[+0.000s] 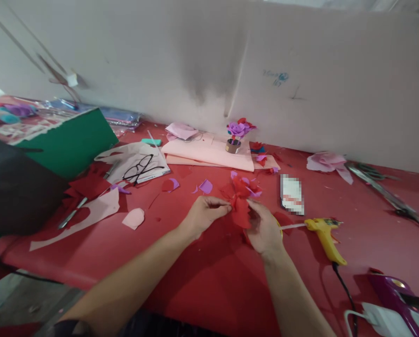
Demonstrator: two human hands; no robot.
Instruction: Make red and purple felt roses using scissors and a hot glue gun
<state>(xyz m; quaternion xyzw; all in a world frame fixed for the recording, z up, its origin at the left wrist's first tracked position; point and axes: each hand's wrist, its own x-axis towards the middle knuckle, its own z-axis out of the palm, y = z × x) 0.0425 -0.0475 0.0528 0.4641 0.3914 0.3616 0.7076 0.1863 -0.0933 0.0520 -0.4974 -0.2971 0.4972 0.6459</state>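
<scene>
Near the middle of the red table, a red craft flower (242, 213) with ragged petals is held between both hands. My left hand (203, 216) pinches its left edge with thumb and forefinger. From the right, my right hand (264, 230) grips the flower, its fingers partly behind the petals. Purple petal pieces (254, 189) show just beyond the red ones; I cannot tell whether they belong to the held flower. A yellow ring-shaped thing (280, 228) is mostly covered by my right hand. Loose purple scraps (205, 186) lie ahead of my left hand.
A yellow glue gun (325, 236) and a phone (292, 194) lie at right, with a purple power strip (393, 292) nearer. Behind stand finished flowers (240, 130) in a small holder on pink sheets (209, 152). Glasses (141, 169), a green box (76, 142) and a dark bag (20, 187) are left.
</scene>
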